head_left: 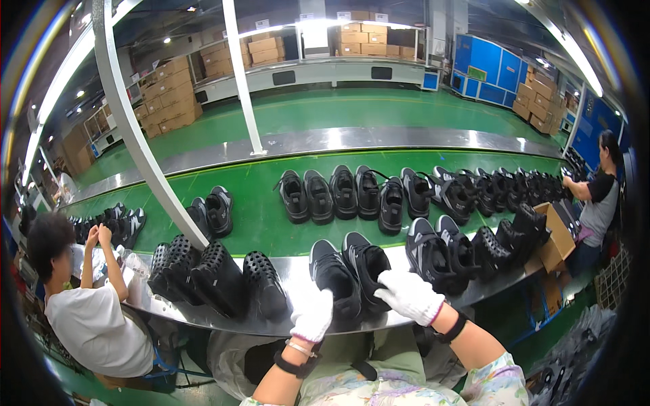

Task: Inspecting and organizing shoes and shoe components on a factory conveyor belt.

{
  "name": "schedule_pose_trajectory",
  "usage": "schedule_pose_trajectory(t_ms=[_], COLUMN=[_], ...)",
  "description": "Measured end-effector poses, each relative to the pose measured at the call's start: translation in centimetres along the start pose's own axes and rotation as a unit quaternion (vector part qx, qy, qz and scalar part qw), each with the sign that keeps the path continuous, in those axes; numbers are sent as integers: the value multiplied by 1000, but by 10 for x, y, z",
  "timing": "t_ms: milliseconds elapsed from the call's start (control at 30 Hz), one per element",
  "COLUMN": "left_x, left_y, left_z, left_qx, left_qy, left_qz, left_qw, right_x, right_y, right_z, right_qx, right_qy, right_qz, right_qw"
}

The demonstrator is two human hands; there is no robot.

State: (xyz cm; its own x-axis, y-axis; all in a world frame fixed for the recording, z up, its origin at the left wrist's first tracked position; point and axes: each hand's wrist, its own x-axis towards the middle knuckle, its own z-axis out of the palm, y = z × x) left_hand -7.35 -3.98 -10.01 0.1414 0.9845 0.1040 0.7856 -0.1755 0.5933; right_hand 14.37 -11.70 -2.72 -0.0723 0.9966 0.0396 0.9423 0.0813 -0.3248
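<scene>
Both hands wear white knit gloves with black wristbands. The left hand (313, 314) curls loosely over the heel of a black sneaker (335, 277); whether it truly grips is hard to tell. The right hand (410, 296) rests with bent fingers on the heel of the second black sneaker (367, 262) just beside it. The pair stands on the shiny metal ledge (291, 269) at the near edge of the green conveyor belt (261, 203). To the left sit perforated black clogs (218, 277), smooth and rounded.
</scene>
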Motion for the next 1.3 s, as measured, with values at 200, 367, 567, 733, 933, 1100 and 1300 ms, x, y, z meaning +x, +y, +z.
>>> schedule_pose_trajectory(t_ms=[200,367,567,733,933,1100,1300], left_x=[28,111,201,245,290,274,307], left_y=[49,55,17,-17,-40,7,47], left_z=[-94,-112,-131,-134,-109,-94,-8], left_qx=[-3,-65,89,168,18,47,109], left_qy=[109,259,207,103,86,109,-63], left_qz=[-23,-86,-189,-247,-261,-107,-50], left_qw=[994,960,956,949,961,987,991], right_x=[73,184,285,333,366,328,353], right_y=[-24,-40,-77,-86,-71,-19,19], right_z=[-55,-36,-9,10,35,14,39], right_qx=[81,146,218,212,247,148,174], right_qy=[111,218,87,-45,-20,32,-84], right_qz=[-107,-177,-115,-66,-57,-13,10], right_qw=[985,949,965,974,967,988,981])
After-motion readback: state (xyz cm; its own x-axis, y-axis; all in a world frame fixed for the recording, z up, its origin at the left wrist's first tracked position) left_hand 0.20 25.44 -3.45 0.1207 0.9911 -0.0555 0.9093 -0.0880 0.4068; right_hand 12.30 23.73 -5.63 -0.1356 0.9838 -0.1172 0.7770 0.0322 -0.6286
